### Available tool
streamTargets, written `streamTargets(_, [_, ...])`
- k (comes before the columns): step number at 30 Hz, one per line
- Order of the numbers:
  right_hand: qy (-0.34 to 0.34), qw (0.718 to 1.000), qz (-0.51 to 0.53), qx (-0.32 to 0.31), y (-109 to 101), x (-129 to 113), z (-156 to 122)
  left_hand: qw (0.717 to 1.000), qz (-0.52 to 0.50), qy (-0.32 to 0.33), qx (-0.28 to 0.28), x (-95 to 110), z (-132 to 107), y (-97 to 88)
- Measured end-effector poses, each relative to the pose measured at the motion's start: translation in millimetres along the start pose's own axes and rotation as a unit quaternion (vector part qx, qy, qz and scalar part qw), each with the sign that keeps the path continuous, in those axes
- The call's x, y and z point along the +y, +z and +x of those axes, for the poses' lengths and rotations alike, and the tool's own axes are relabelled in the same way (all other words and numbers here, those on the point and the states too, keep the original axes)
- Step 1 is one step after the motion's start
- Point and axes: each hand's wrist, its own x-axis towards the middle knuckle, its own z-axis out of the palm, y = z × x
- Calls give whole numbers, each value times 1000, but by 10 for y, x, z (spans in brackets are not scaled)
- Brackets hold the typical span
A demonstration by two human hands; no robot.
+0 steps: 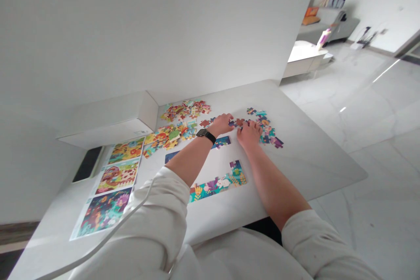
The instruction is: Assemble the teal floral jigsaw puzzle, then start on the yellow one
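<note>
My left hand (pixel 223 123), with a black watch (pixel 206 134) on its wrist, is closed with its fingertips at a dark jigsaw puzzle piece (pixel 231 123). Just right of it, my right hand (pixel 250 134) rests palm down with fingers apart over loose pieces; no piece shows clearly in its grasp. Brown puzzle pieces (pixel 240 121) lie between and beyond the hands. More loose purple and teal pieces (pixel 269 131) spread to the right. Nearer me is a joined puzzle strip (pixel 218 184) with a white animal. A dark blue joined section (pixel 223 141) lies behind it, partly covered by my left arm.
Red and yellow loose pieces (pixel 187 109) are heaped by the wall, with another yellow-green pile (pixel 170 136) closer. Three picture sheets (pixel 116 177) lie left. A white box (pixel 108 118) stands at the wall beside a dark-screened device (pixel 88 164). A pale cable (pixel 108 237) crosses my left sleeve.
</note>
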Motion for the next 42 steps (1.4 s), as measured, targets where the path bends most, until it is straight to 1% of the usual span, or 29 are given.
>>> streamTargets(4, [-2,1000,5,4,9,-1,-2,999,-4,37,32,48,-54,-1])
streamTargets(7, [-2,1000,4,2,14,3,-2,996,-52,56,52,12,-84,-8])
streamTargets(10, [-4,1000,5,-3,5,14,1,986,-145,33,74,-120,-169,-89])
streamTargets(12, [-5,1000,5,-7,-10,23,1,969,-230,3,94,-278,-308,-210])
streamTargets(14, [-8,1000,2,-11,-25,30,0,941,-312,-20,126,-486,-536,-381])
streamTargets(16, [-14,1000,-6,-14,-34,33,-3,915,-363,-38,169,-720,-855,-582])
streamTargets(18, [-15,1000,-14,-11,-35,33,-7,895,-390,-64,205,-939,-1246,-778])
streamTargets(20, [-20,1000,-15,-3,-31,35,-17,877,-409,-87,236,-1108,-1676,-928])
streamTargets(21, [-30,999,-13,1,-32,39,-24,868,-417,-96,251,-1168,-1893,-977])
streamTargets(23, [-58,998,-7,10,-46,55,-43,854,-429,-107,275,-1244,-2309,-1017])
streamTargets(25, [-80,996,6,29,-90,70,-62,842,-437,-114,295,-1280,-2672,-990])
streamTargets(27, [-102,993,25,56,-175,55,-83,828,-455,-120,304,-1306,-2948,-917])
streamTargets(29, [-125,988,46,73,-295,-26,-117,815,-477,-125,303,-1337,-3111,-821])
streamTargets(30, [-142,985,62,72,-360,-99,-148,809,-488,-127,302,-1356,-3147,-770])
streamTargets(33, [-213,967,135,27,-521,-440,-337,790,-514,-132,305,-1419,-3103,-612])
streamTargets(35, [-259,949,178,-25,-550,-720,-556,783,-523,-139,307,-1455,-3006,-505])
streamTargets(36, [-275,943,184,-47,-531,-856,-689,782,-523,-144,306,-1472,-2959,-450])
streamTargets(39, [-317,923,177,-127,-347,-1168,-1119,792,-501,-169,305,-1518,-2886,-301])
streamTargets(41, [-354,906,161,-167,-152,-1260,-1376,809,-458,-197,310,-1551,-2905,-237])
streamTargets(42, [-378,896,151,-177,-49,-1271,-1480,820,-430,-212,312,-1566,-2928,-222])
